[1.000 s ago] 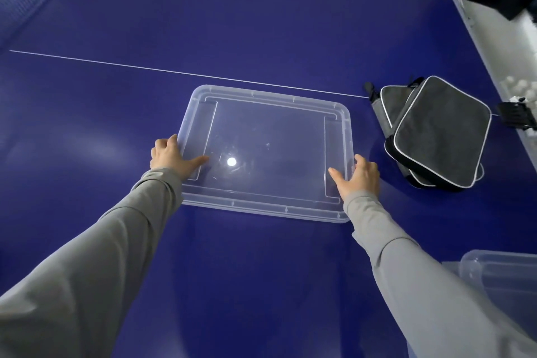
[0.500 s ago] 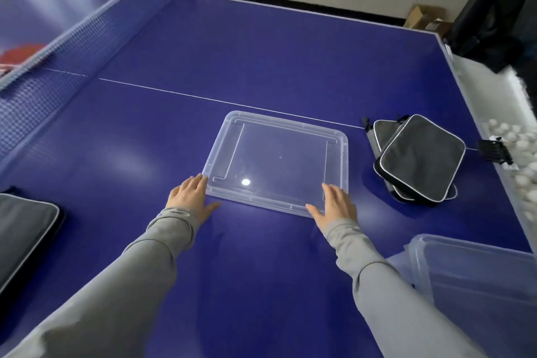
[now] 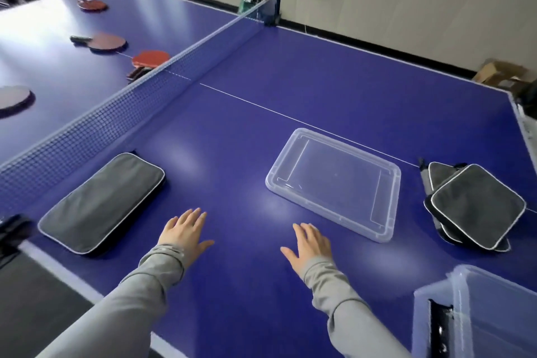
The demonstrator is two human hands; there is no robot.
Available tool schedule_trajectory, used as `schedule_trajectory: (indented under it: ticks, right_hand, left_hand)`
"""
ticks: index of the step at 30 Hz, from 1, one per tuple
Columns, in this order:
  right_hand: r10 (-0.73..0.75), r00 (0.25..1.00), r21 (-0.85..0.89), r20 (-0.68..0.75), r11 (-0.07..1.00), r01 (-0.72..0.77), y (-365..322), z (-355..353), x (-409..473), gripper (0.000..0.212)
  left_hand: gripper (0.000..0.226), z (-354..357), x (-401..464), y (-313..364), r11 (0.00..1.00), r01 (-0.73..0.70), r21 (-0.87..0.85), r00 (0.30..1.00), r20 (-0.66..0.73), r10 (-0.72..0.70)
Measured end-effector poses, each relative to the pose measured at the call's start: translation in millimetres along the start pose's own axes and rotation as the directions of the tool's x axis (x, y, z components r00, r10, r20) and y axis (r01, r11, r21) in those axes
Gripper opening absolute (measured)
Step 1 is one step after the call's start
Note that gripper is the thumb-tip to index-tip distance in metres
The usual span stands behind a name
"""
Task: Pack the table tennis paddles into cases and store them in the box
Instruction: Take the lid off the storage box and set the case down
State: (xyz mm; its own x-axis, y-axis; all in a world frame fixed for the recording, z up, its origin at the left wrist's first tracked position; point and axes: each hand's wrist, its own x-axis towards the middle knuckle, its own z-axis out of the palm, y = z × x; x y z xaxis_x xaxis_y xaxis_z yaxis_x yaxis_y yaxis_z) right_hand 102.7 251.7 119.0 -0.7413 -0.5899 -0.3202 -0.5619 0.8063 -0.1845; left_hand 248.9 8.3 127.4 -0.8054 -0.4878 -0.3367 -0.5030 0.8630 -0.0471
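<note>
A clear plastic lid (image 3: 334,183) lies flat on the blue table. My left hand (image 3: 186,231) and my right hand (image 3: 311,244) hover with straight fingers over the bare table, near side of the lid, holding nothing. A long grey case (image 3: 101,202) lies to the left by the net. A stack of grey cases (image 3: 473,203) sits to the right of the lid. The clear box (image 3: 479,311) stands at the bottom right. Several red paddles lie beyond the net, among them one (image 3: 151,59) close to it and another (image 3: 106,42) farther left.
The net (image 3: 116,116) runs diagonally across the table from near left to far middle. A dark paddle (image 3: 13,99) lies at the far left. A cardboard box (image 3: 499,74) sits on the floor past the table's far right corner.
Both hands have let go of the lid and drawn back toward me. The view has lifted and swung left, bringing the net, the paddles and the long case into sight.
</note>
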Motion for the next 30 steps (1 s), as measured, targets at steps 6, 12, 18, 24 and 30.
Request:
schedule_trajectory:
  ticks: [6, 12, 18, 24, 30]
  right_hand:
    - [-0.038, 0.999, -0.013, 0.015, 0.999, 0.039, -82, 13, 21, 0.070]
    - [0.054, 0.998, 0.044, 0.022, 0.998, -0.055, -188, 34, 51, 0.074]
    - [0.182, 0.979, 0.237, 0.088, 0.951, -0.198, -295, 58, 69, 0.077]
    - [0.267, 0.950, 0.521, 0.165, 0.794, -0.314, -367, 73, 90, 0.079]
    - [0.350, 0.907, 0.733, 0.233, 0.551, -0.400, -407, 87, 125, 0.083]
  left_hand:
    - [0.078, 5, -8, -101, 0.989, 0.117, -0.093, 0.988, -0.095, -0.125]
    - [0.076, -3, 11, -224, 0.963, 0.160, -0.219, 0.974, -0.125, -0.190]
    - [0.081, 2, 46, -321, 0.889, 0.222, -0.400, 0.969, -0.015, -0.248]
    - [0.089, 21, 80, -358, 0.733, 0.285, -0.617, 0.958, 0.196, -0.208]
    - [0.081, 30, 114, -363, 0.536, 0.348, -0.769, 0.937, 0.308, -0.166]
